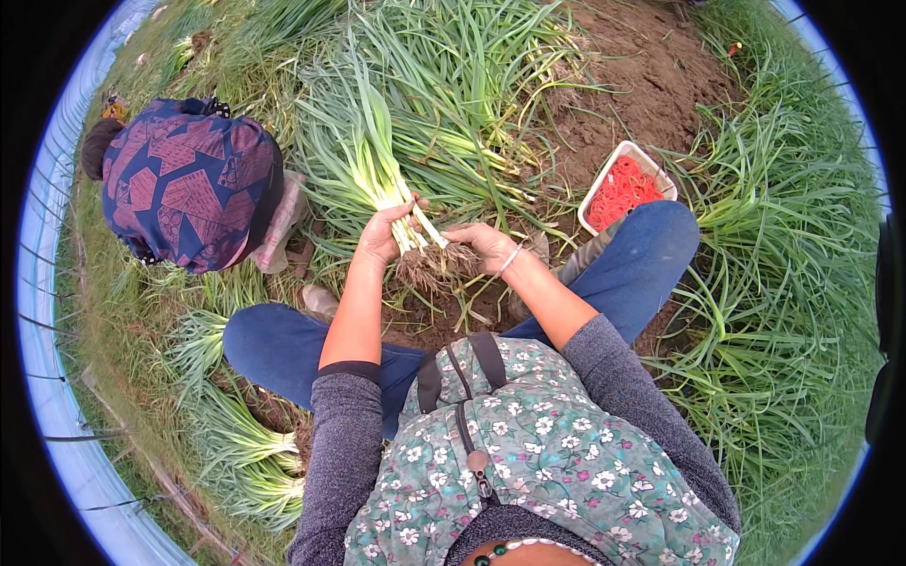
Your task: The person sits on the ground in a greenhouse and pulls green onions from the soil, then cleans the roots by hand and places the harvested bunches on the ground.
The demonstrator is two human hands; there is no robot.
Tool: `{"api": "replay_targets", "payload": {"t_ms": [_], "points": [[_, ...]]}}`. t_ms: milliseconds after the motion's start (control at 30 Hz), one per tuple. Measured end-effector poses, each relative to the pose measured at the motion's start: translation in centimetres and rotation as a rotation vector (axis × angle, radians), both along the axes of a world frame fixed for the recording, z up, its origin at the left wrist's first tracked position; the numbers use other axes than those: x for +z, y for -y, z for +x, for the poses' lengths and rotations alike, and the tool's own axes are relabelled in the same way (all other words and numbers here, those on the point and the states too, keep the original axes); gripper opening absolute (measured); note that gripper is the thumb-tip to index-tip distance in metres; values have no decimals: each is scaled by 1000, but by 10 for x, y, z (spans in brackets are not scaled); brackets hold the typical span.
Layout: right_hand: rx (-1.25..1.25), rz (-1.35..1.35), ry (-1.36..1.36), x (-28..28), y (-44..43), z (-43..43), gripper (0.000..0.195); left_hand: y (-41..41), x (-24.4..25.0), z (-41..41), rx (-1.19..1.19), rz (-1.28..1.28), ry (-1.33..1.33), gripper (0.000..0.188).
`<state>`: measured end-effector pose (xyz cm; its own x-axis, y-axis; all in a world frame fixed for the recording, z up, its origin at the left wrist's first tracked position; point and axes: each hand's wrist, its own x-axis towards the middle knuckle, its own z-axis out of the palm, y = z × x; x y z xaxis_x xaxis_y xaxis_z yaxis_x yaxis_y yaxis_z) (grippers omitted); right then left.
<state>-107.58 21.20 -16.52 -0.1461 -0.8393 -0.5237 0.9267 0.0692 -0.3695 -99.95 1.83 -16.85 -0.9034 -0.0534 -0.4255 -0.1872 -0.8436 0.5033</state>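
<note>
My left hand point(380, 235) is wrapped around a bunch of leek-like allium plants point(379, 166) just above the root end. Their pale stalks point toward me and the long green leaves fan out away from me. At the base, my right hand point(487, 246) pinches the soil-brown roots point(428, 270) beside one stalk; some of its fingers are hidden behind them. Beyond both hands lies a large heap of the same plants point(439, 78), spread loosely on the ground.
A white plastic basket point(594, 205) of red rubber bands point(626, 192) stands by my right knee. Another person in a patterned head covering point(187, 184) is close on the left. Small plant bunches point(265, 453) lie at lower left. Growing plants point(778, 283) line the right; bare soil point(637, 71) lies ahead.
</note>
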Motion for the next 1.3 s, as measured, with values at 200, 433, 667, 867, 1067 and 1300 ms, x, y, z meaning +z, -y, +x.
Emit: {"api": "replay_targets", "payload": {"t_ms": [200,433,667,867,1067,1300], "points": [[241,-378,484,-1,-5,-7,30,-1,2,0,-42,11,-92,27],[44,-333,407,-1,-6,1,27,-4,4,-2,-11,25,-120,29],[-283,110,-360,-1,-7,4,15,-2,1,-9,51,-129,46,24],[-376,445,-767,14,-41,-48,31,12,-7,-4,31,-230,231,20],[80,828,-1686,-15,-31,-48,92,-18,-13,-15,-17,-141,226,30],[427,250,-936,-44,18,-11,56,-24,-26,-17,45,-78,164,31]]}}
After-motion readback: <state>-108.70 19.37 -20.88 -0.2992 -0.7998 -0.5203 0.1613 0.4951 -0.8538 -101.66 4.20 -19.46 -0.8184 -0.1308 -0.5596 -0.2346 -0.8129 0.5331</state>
